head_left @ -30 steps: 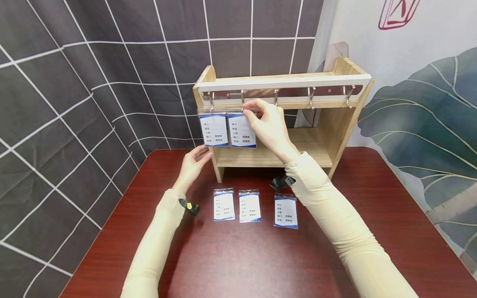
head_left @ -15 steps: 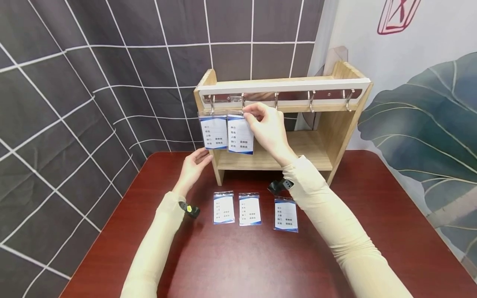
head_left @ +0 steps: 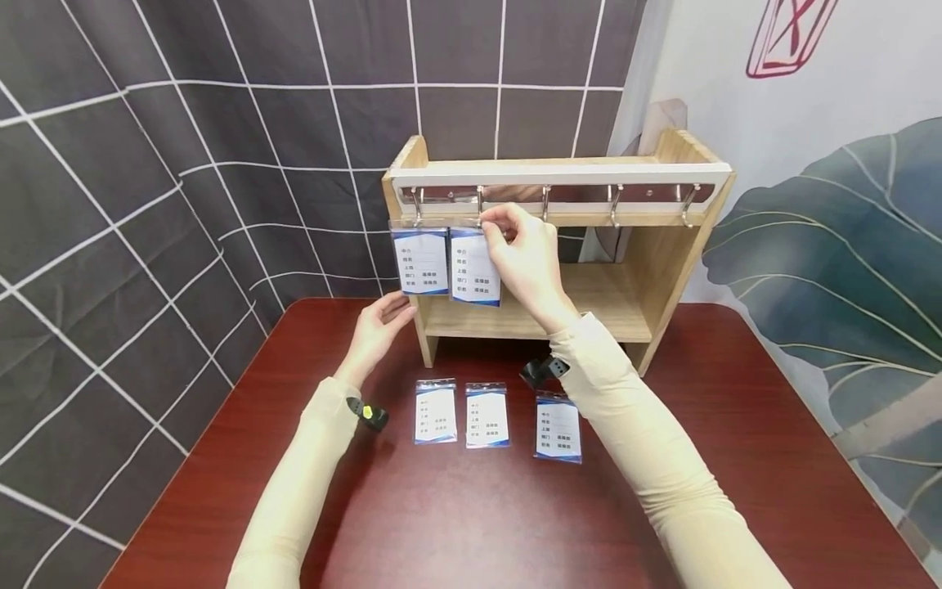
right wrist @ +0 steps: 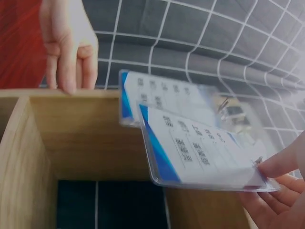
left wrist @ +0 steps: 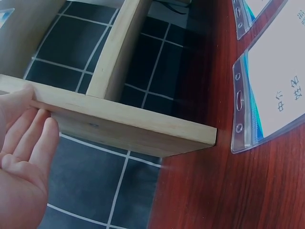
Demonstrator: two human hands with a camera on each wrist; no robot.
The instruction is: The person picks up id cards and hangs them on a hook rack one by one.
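Note:
In the head view my right hand (head_left: 526,262) pinches the top edge of a clear badge holder (head_left: 474,266) at the second hook of the rack. The right wrist view shows the thumb on the holder's upper face, fingers underneath, and a metal hook tip (right wrist: 258,161) beside the thumb. Another badge holder (head_left: 421,262) hangs from the leftmost hook, partly behind the held one. My left hand (head_left: 375,331) rests against the left side panel (left wrist: 128,117) of the wooden shelf, thumb at its front edge and fingers loosely extended along the outside.
Three more badge holders lie on the dark red table (head_left: 441,523): a left one (head_left: 436,413), a middle one (head_left: 486,417) and a right one (head_left: 558,429). The wooden shelf (head_left: 545,323) carries a white hook rail (head_left: 559,174) with several metal hooks. Grey grid cloth hangs behind.
The held badge holder has dropped slightly relative to the hanging one and now overlaps its right edge. Both hands keep nearly the same places; the head view shifts a little.

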